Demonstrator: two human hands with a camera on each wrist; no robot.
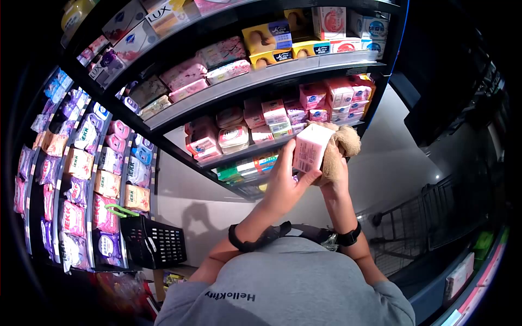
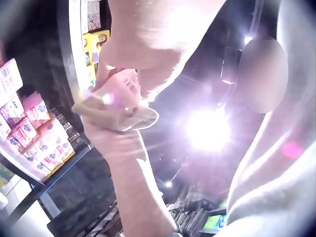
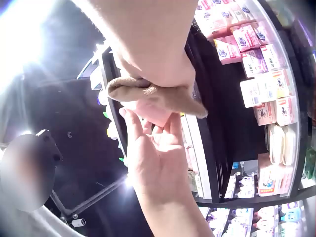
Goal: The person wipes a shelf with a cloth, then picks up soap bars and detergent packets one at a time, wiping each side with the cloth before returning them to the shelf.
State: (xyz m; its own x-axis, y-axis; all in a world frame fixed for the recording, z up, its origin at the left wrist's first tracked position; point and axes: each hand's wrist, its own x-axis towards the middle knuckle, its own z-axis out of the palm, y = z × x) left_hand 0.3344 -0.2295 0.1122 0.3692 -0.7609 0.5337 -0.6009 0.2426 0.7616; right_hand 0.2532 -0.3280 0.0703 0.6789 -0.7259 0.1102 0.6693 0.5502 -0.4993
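A pink soap box (image 1: 312,146) with a barcode on its side is held up before the shelf. My left hand (image 1: 287,183) grips it from the left and below, thumb along its lower edge. In the right wrist view the fingers of the left hand (image 3: 158,153) curl up around the pink box (image 3: 154,114). A tan fuzzy cloth (image 1: 331,163) lies bunched against the box's right side. My right hand (image 1: 338,179) holds this cloth from below and behind, its fingers mostly hidden by it. The left wrist view shows the cloth (image 2: 116,117) right beside the box (image 2: 129,81).
Shelves in front carry rows of boxed soap (image 1: 274,111) and wrapped packs (image 1: 223,51). To the left stands a rack of bagged goods (image 1: 79,163) with a black shopping basket (image 1: 152,242) beside it. A wire cart (image 1: 402,233) stands at the right.
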